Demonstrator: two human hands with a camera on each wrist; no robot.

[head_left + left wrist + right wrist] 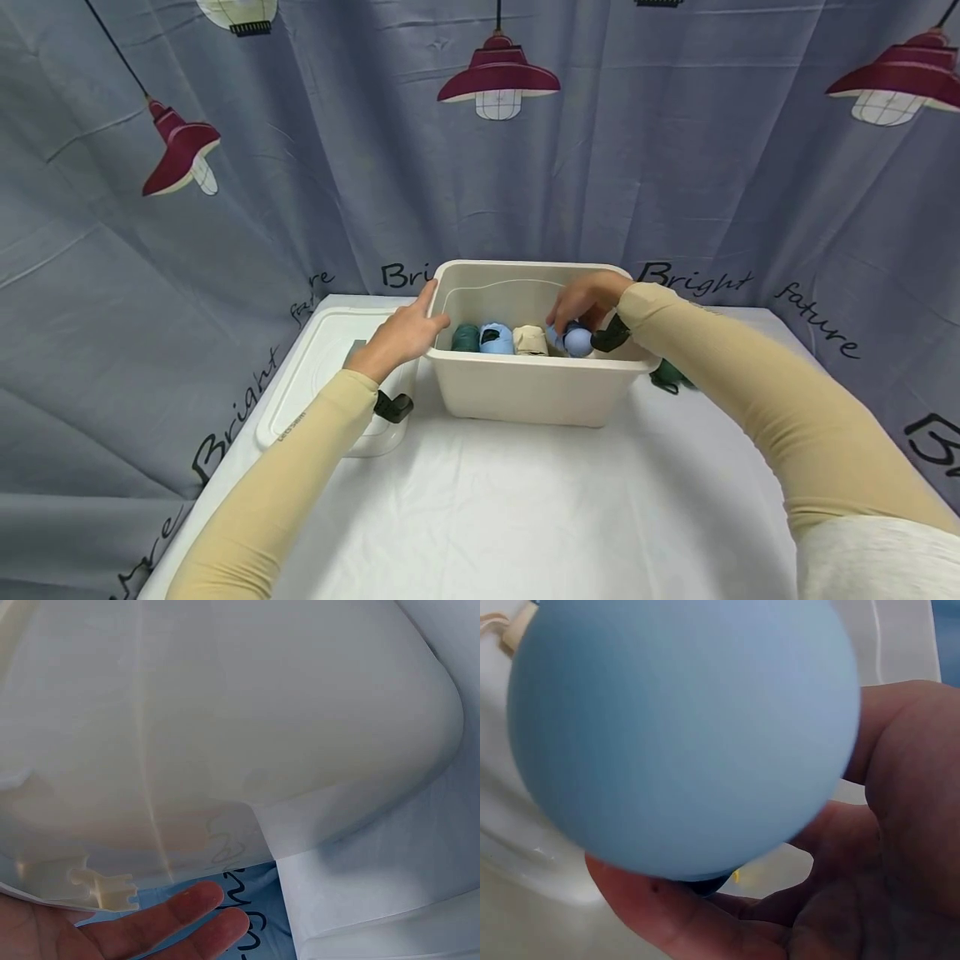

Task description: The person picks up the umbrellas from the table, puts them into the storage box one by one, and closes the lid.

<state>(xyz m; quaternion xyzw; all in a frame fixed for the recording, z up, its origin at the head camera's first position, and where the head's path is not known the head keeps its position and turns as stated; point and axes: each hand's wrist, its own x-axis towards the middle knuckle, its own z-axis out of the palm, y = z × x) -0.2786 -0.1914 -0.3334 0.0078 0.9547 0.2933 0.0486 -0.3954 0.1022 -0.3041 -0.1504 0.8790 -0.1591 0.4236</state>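
A white plastic storage box (517, 390) stands on the table with its top uncovered. My left hand (399, 335) grips its left rim, thumb over the edge; in the left wrist view two fingers (191, 911) extend along the outside. My right hand (588, 296) reaches inside at the right and holds a smooth light blue round-ended object (682, 735) with a dark part beneath; its full shape is hidden. Left of it in the box lie a cream cloth roll (530, 340), a light blue roll (496, 338) with a black mark, and a dark green roll (465, 338).
A white lid (315, 367) lies flat on the table left of the box, partly under my left arm. Dark green material (667, 379) with a black cord sits by the box's right side, partly covered by my right arm. A grey printed curtain (360, 167) hangs close behind the table.
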